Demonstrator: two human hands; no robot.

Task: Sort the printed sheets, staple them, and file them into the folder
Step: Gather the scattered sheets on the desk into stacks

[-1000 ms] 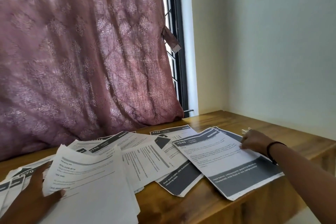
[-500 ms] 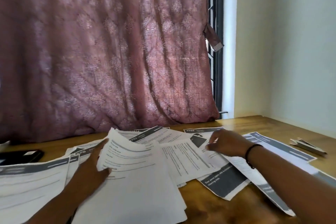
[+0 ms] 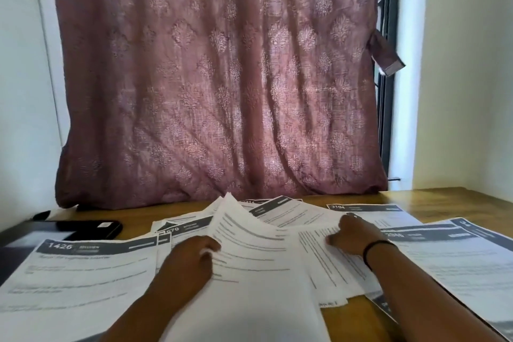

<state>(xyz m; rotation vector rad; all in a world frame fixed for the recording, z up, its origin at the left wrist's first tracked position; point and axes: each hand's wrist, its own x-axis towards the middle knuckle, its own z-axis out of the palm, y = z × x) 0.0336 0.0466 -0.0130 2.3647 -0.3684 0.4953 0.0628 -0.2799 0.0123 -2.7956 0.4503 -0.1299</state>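
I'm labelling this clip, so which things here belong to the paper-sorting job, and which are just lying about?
Part of the job:
- white printed sheets with grey header bars
- lifted white sheet held by the left hand
- right hand on the spread pages

Just lying about:
- flat black phone-like object
- mauve patterned curtain
- wooden table
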